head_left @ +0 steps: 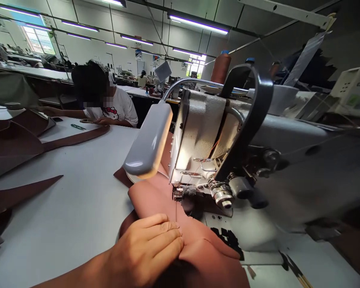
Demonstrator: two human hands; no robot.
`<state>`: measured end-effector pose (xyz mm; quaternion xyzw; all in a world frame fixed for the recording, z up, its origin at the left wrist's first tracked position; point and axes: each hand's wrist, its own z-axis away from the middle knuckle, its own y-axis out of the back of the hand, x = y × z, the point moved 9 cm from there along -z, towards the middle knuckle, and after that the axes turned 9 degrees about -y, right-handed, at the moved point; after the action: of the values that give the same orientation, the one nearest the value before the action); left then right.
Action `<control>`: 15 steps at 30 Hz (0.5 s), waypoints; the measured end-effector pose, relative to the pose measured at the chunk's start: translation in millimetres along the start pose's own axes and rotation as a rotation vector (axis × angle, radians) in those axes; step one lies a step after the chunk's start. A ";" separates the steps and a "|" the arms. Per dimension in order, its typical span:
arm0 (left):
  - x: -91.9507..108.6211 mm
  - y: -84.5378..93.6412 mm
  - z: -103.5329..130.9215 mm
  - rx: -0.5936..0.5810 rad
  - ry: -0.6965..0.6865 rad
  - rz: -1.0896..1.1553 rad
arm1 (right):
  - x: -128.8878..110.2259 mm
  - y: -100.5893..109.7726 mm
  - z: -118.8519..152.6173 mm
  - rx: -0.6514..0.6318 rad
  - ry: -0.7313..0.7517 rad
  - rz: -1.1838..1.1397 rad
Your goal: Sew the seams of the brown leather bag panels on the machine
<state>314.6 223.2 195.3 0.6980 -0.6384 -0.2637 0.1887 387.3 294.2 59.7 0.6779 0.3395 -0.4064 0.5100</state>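
Note:
A reddish-brown leather piece (210, 264) lies folded under the needle area of a sewing machine (204, 132). My left hand (150, 248) is on it just in front of the presser foot (177, 194). Its fingers are together and bent over the leather along a seam line; the thumb is hidden. A thread runs down from the needle area to the leather near my fingertips. My right hand is out of view. A grey lamp (148, 140) on a bendy metal neck lights the machine head from the left.
More brown leather pieces (12, 148) lie on the white table (78, 208) at left, with a green tool (78, 127). A person (120, 104) sits across it, holding a phone-like object. A thread cone (220, 68) stands behind the machine. A slim dark tool (297, 270) lies at lower right.

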 end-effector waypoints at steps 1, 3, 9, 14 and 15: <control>0.1 1.0 -2.5 -0.004 -0.003 0.002 | -3.7 -2.4 2.5 0.052 0.085 0.092; 0.2 1.1 -7.3 -0.045 -0.012 -0.004 | -12.8 -9.8 8.8 0.081 0.273 0.246; -2.7 -0.1 -10.9 -0.099 -0.020 -0.005 | -27.0 -28.1 14.1 0.051 0.530 0.766; -5.4 -4.0 -13.3 -0.109 -0.019 0.022 | -35.2 -34.2 12.8 0.009 0.566 0.971; -5.9 -4.2 -13.6 -0.105 -0.020 0.017 | -36.8 -30.0 11.8 0.014 0.535 0.938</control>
<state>326.0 228.5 204.2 0.6791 -0.6315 -0.3024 0.2207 342.5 288.7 78.5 0.8400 0.1158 0.0495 0.5278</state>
